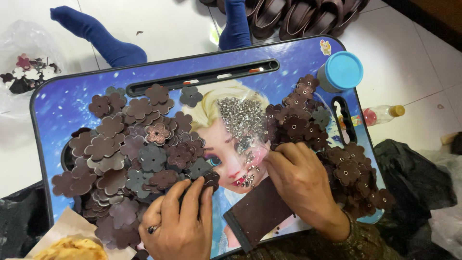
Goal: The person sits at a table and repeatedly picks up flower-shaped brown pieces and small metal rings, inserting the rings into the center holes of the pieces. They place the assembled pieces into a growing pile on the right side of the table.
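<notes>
Off the tray we see a blue-lidded pot (340, 71) at its far right corner, a small clear bottle (382, 114) on the white floor (414, 62), dark sandals (298, 17) lined up at the top, blue-socked feet (98, 36), a bag of mixed flowers (26, 72) far left, black bag (414, 178) right.

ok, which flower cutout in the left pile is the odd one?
The pinkish glittery flower cutout atop the left pile, above the left hand; the others are plain matte brown or grey.
</notes>
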Demonstrator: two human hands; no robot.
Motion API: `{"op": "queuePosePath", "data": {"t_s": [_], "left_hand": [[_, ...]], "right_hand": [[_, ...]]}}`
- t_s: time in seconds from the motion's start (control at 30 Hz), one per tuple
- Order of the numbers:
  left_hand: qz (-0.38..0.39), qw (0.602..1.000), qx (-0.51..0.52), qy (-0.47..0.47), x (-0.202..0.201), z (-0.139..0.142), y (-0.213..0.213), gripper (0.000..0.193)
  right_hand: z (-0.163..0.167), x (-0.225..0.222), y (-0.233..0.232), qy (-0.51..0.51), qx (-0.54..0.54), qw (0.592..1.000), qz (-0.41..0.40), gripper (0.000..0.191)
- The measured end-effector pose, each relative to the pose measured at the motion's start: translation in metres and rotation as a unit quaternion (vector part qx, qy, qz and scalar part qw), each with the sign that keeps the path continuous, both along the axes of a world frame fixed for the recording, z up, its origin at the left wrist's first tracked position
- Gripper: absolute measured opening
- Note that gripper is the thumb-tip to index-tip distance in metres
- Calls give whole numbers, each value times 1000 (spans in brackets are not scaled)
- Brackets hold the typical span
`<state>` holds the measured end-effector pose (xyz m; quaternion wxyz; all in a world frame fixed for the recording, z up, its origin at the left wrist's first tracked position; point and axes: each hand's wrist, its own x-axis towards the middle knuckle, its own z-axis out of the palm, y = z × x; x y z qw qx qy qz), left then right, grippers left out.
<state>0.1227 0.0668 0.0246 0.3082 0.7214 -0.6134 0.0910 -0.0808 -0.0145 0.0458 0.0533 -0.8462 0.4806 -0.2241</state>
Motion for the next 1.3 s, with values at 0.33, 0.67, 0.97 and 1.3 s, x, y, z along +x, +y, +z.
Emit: {"op": "queuePosePath", "data": {"t_s": [0.33,0.67,0.97,1.3], "left_hand": [[4,999,24,-27,-2,-3,6,24],[-32,994,14,99,0,-4,18,18],[4,777,155,610,-26,-28,32,35],[-25,777,188,600,-31,-32,32,37]], "right_hand": [[6,-1,18,-35,33,999,10,18],[-1,5,46,-184,192,961,72,17],[-6,3,60,-292,274,914,60,15],[-11,3,56,-265,247,931,34,18]]}}
